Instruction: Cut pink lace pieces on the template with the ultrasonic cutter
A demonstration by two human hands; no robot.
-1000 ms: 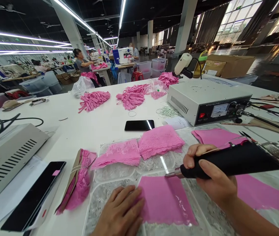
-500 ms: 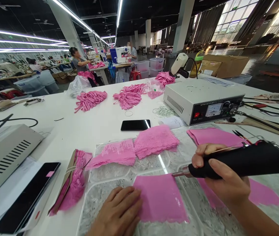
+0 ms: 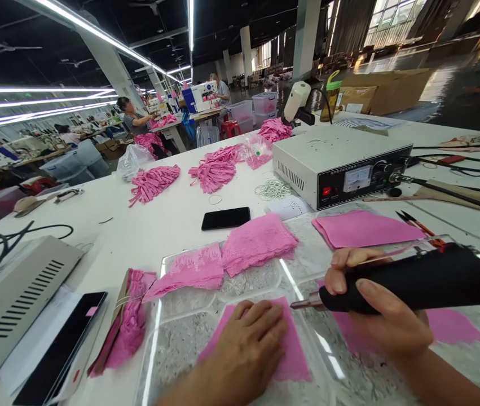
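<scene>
My left hand (image 3: pixel 246 349) lies flat, fingers spread, on a pink fabric piece (image 3: pixel 293 361) that rests on a clear plastic plate (image 3: pixel 172 349). My right hand (image 3: pixel 375 307) is wrapped round a black handheld tool (image 3: pixel 426 276). The tool's metal tip (image 3: pixel 303 303) points left, just beyond the fabric's upper right corner. Two folded pink lace pieces (image 3: pixel 227 254) sit further back on the plate. More pink fabric (image 3: pixel 360 228) lies flat at the right.
A white control box (image 3: pixel 337 163) with a cable stands at the back right. A black phone (image 3: pixel 225 217) lies mid-table. Another box (image 3: pixel 15 299), a dark tablet (image 3: pixel 60 352) and a lace bundle (image 3: pixel 127 324) occupy the left. Pink lace heaps (image 3: pixel 153 180) lie far back; scissors (image 3: pixel 419 224) at right.
My left hand has slid right and forward, fully onto the pink fabric piece. The tool in my right hand stays near the fabric's corner. The view has shifted slightly.
</scene>
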